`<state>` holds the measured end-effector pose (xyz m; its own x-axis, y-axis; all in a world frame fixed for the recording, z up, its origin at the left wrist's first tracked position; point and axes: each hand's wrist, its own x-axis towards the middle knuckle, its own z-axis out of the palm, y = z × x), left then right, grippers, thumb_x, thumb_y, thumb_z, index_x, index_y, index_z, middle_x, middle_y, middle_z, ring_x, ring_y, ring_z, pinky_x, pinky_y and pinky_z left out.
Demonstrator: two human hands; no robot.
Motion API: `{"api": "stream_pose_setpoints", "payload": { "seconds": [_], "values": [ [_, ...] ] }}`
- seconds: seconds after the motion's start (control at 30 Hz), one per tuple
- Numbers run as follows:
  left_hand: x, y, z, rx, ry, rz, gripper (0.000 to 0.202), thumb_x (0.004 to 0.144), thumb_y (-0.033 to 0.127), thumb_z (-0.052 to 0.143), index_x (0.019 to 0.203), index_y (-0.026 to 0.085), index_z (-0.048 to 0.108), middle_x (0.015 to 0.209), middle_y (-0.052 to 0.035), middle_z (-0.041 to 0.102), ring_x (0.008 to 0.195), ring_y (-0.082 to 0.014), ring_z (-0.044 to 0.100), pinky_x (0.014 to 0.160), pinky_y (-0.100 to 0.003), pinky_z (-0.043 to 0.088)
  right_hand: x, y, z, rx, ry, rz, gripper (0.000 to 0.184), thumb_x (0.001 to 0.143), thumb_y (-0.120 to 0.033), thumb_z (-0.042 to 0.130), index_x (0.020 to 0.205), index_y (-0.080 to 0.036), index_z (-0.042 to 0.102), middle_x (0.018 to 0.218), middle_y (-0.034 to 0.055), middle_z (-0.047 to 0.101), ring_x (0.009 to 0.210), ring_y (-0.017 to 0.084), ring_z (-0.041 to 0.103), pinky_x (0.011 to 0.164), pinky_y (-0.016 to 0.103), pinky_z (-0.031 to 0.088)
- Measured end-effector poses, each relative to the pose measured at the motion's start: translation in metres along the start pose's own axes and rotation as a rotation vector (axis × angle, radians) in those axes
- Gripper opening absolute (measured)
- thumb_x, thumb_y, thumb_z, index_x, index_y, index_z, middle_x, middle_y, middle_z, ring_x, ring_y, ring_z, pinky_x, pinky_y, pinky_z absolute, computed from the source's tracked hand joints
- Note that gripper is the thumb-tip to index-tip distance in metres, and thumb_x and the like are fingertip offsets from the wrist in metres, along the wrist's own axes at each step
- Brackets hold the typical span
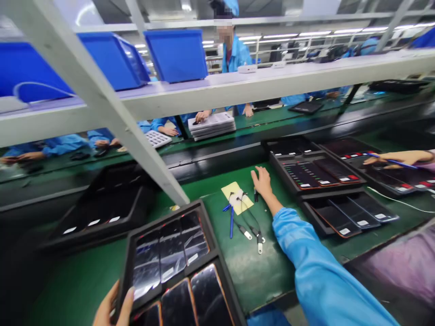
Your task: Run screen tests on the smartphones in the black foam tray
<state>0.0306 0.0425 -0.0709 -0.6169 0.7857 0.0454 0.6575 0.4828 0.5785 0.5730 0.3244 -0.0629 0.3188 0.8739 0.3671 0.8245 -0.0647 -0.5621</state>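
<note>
At lower left: left hand (113,308) gripping black tray (176,267) by corner, steadying it | centre: right hand (262,181) reaching open, empty, toward small tool (255,195).

Your right arm wears a bright sky-blue work sleeve (316,267), loose and smooth, with soft creases running along its length. It ends at the wrist in a plain gathered cuff, with no logo or marking showing. Your right hand (262,181) is bare: no glove, ring or watch. Your left hand (113,308) is bare too; its sleeve is out of frame.
</note>
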Motion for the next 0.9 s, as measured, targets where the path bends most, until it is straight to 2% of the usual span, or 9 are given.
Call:
{"api": "stream_pose_setpoints", "payload": {
  "seconds": [0.1,0.13,0.23,0.33,0.43,0.57,0.67,0.77,0.9],
  "values": [
    [-0.011,0.002,-0.003,-0.163,0.007,0.138,0.073,0.079,0.075,0.060,0.135,0.029,0.065,0.142,-0.0077,0.071,0.137,-0.0382,0.066,0.123,-0.058,0.050,-0.027,-0.019,-0.014,0.078,-0.019,-0.045,0.054,0.113,-0.042,0.034,0.151,-0.010,0.055,0.160,0.0278,0.053,0.156,0.040,0.040,0.123,0.066,0.036],
    [-0.014,0.004,-0.004,-0.156,0.000,0.211,0.070,0.085,0.071,0.059,0.137,0.025,0.065,0.143,-0.0117,0.069,0.139,-0.0379,0.064,0.125,-0.058,0.048,-0.043,-0.029,-0.017,0.112,-0.036,-0.079,0.057,0.112,-0.043,0.030,0.152,-0.009,0.054,0.159,0.0285,0.053,0.155,0.041,0.040,0.123,0.068,0.034],
    [-0.024,0.008,-0.008,-0.109,0.010,0.319,0.049,0.097,0.061,0.055,0.132,0.029,0.071,0.149,-0.0107,0.061,0.147,-0.0333,0.056,0.131,-0.055,0.041,-0.114,-0.063,-0.029,0.240,-0.170,-0.266,0.054,0.109,-0.051,0.039,0.146,-0.019,0.060,0.150,0.0201,0.064,0.144,0.035,0.055,0.121,0.060,0.043],
    [-0.029,0.009,-0.011,-0.074,-0.014,0.368,0.044,0.104,0.053,0.054,0.136,0.028,0.069,0.154,-0.0122,0.054,0.149,-0.0319,0.052,0.132,-0.056,0.038,-0.192,-0.100,-0.038,0.375,-0.396,-0.517,0.037,0.105,-0.052,0.055,0.133,-0.032,0.069,0.140,0.0096,0.072,0.139,0.032,0.060,0.120,0.055,0.048],
    [-0.021,0.018,-0.010,0.002,-0.052,0.441,0.048,0.106,0.051,0.056,0.145,0.025,0.061,0.160,-0.0156,0.049,0.155,-0.0337,0.044,0.131,-0.059,0.037,-0.236,-0.137,-0.026,0.362,-0.485,-0.533,0.040,0.107,-0.049,0.053,0.142,-0.032,0.064,0.142,0.0099,0.071,0.145,0.033,0.054,0.120,0.058,0.048],
    [0.014,0.048,0.003,0.144,-0.133,0.551,0.061,0.101,0.050,0.064,0.154,0.021,0.056,0.169,-0.0200,0.037,0.160,-0.0385,0.034,0.130,-0.060,0.039,-0.239,-0.175,0.013,0.125,-0.464,-0.483,0.054,0.105,-0.051,0.052,0.151,-0.024,0.058,0.145,0.0155,0.069,0.149,0.039,0.047,0.118,0.063,0.045],
    [0.039,0.073,0.014,0.241,-0.170,0.518,0.064,0.098,0.045,0.067,0.156,0.020,0.055,0.174,-0.0213,0.032,0.161,-0.0411,0.031,0.125,-0.064,0.042,-0.235,-0.191,0.035,0.035,-0.448,-0.479,0.064,0.100,-0.051,0.058,0.154,-0.016,0.054,0.148,0.0219,0.064,0.151,0.042,0.041,0.119,0.064,0.039],
    [0.051,0.087,0.021,0.271,-0.204,0.454,0.068,0.094,0.041,0.069,0.157,0.022,0.053,0.177,-0.0209,0.028,0.162,-0.0418,0.029,0.121,-0.068,0.045,-0.239,-0.200,0.043,-0.028,-0.419,-0.470,0.070,0.096,-0.050,0.061,0.155,-0.013,0.052,0.149,0.0256,0.060,0.151,0.044,0.040,0.121,0.064,0.034],
    [0.054,0.089,0.024,0.271,-0.228,0.434,0.066,0.093,0.041,0.068,0.156,0.026,0.054,0.177,-0.0186,0.027,0.162,-0.0423,0.028,0.117,-0.073,0.046,-0.244,-0.206,0.046,-0.077,-0.386,-0.457,0.071,0.092,-0.047,0.061,0.153,-0.011,0.051,0.147,0.0280,0.059,0.150,0.045,0.040,0.120,0.064,0.032]
  ]
}}
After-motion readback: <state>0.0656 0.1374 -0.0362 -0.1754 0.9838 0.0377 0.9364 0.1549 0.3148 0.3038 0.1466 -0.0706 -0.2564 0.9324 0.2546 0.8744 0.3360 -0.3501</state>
